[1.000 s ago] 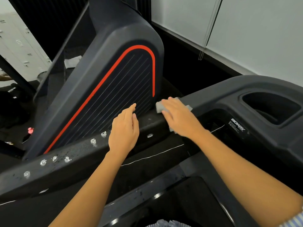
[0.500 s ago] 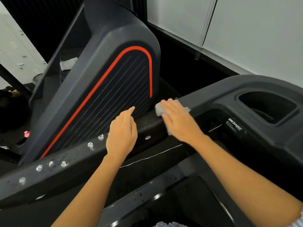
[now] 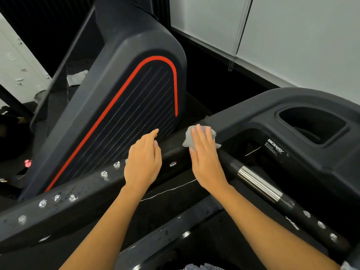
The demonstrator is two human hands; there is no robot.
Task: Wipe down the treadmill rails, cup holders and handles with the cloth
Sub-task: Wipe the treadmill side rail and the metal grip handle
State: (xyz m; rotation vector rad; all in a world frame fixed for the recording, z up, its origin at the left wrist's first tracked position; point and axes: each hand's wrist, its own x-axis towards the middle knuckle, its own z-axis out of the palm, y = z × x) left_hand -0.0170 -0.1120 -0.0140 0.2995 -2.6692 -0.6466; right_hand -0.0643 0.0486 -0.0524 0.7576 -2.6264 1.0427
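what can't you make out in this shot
Head view only.
Cloth: mostly hidden under the right hand.
Cup holder: its bottom is lost in shadow.
Label: print under the logo is too small.
Left hand: its own back hides whether it touches the rail.
Handle: its near end is cut off at the frame corner.

The matt black plastic rail (image 3: 87, 195) looks speckled, the cloth (image 3: 190, 138) soft grey fabric, the right handle's sleeve (image 3: 260, 184) polished metal.

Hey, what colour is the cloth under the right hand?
The cloth is plain light grey, clearest in the head view.
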